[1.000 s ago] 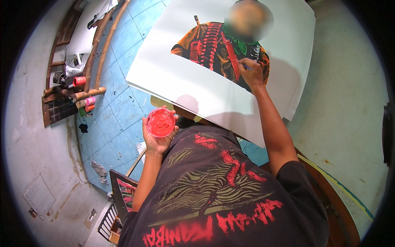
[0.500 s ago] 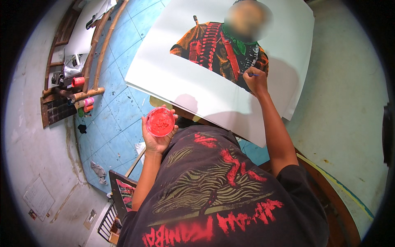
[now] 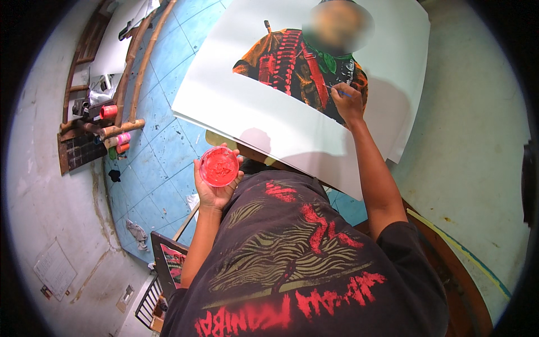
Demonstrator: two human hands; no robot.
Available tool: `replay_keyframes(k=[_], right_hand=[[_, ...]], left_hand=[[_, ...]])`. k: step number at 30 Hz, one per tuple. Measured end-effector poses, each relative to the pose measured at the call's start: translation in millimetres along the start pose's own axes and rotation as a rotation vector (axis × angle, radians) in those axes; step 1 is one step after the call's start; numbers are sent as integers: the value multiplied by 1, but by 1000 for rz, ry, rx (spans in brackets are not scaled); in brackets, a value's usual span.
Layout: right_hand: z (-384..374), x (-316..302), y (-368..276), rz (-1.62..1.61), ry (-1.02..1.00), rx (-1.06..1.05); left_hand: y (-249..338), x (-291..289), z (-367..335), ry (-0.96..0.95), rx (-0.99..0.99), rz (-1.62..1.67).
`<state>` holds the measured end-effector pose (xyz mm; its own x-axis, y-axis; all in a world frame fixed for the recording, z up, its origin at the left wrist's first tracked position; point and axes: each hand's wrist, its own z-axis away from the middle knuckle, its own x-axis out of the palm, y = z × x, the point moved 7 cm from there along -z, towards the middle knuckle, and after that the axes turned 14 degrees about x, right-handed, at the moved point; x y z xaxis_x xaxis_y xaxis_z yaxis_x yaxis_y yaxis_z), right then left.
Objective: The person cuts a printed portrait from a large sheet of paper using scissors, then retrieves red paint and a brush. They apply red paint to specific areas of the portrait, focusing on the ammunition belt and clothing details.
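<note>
In my left hand (image 3: 212, 194) rests a round, clear-rimmed tub of red paint (image 3: 219, 167), its open top facing up. The fingers wrap round its far side and the thumb lies along the left. My right hand (image 3: 348, 102) pinches a thin paintbrush (image 3: 340, 91) with a blue handle. The brush tip meets or hovers just over a red strap on the painted figure (image 3: 297, 67); I cannot tell which. That figure, in orange, black, red and green, is on a large white sheet (image 3: 236, 106). The sheet lies on other sheets.
At the left stands a bamboo-framed rack (image 3: 126, 84) with paint jars (image 3: 108, 112) at its near end. Blue floor tiles (image 3: 163, 146) show below, with a crumpled rag (image 3: 136, 235) on them. A framed picture (image 3: 168, 258) leans near my left elbow. Pale walls rise on both sides.
The right hand has moved slightly up the red strap with the brush, away from me. My left hand holds the paint tub in nearly the same place.
</note>
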<state>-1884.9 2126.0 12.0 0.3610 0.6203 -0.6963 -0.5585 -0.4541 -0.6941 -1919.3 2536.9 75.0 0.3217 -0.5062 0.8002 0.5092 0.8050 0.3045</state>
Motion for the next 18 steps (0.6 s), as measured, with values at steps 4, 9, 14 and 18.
replay_keyframes(k=[4, 9, 14, 18], right_hand=[[3, -3, 1, 28, -2, 11], [9, -6, 9, 18, -20, -10], [16, -9, 17, 63, -10, -4], [21, -12, 16, 49, -27, -47]], left_hand=[[-1, 2, 0, 0, 4, -3], [-3, 3, 0, -11, -1, -4], [-5, 4, -1, -10, -6, -16], [-6, 5, -2, -5, -7, -21]])
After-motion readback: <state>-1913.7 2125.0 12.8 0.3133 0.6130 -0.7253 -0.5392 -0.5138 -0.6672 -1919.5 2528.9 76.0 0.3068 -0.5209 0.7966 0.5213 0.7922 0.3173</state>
